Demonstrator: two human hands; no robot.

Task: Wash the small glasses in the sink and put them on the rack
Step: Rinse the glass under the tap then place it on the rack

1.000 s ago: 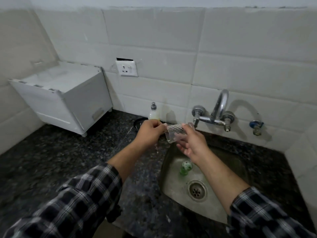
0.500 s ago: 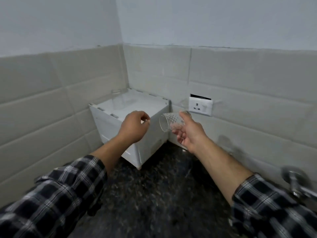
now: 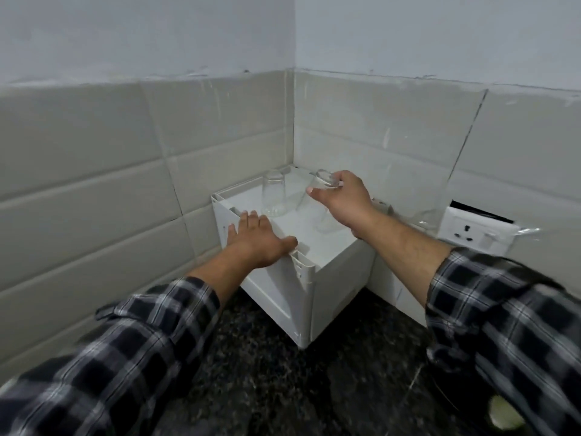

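Tiled corner, dark worktop (image 3: pixel 267 372): placing step. Right hand (image 3: pixel 341 199) pinches inverted glass (image 3: pixel 317 202) over rack (image 3: pixel 301 247), beside second glass (image 3: pixel 273 193); left hand (image 3: pixel 257 237) spread flat on rim. Next: lower, release.

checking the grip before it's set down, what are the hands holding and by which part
The right hand holds a small clear glass upside down by its base end. The left hand holds nothing; it rests flat on the white rack.

Single head-worn wide-angle view, no second camera to overlap. Looks forward and down into the tiled wall corner (image 3: pixel 294 127), close above the dark counter (image 3: pixel 267 372). White rack (image 3: pixel 314 256) near centre, both forearms entering from bottom edge. Wall socket (image 3: pixel 471 232) at right. Strong barrel distortion at edges.
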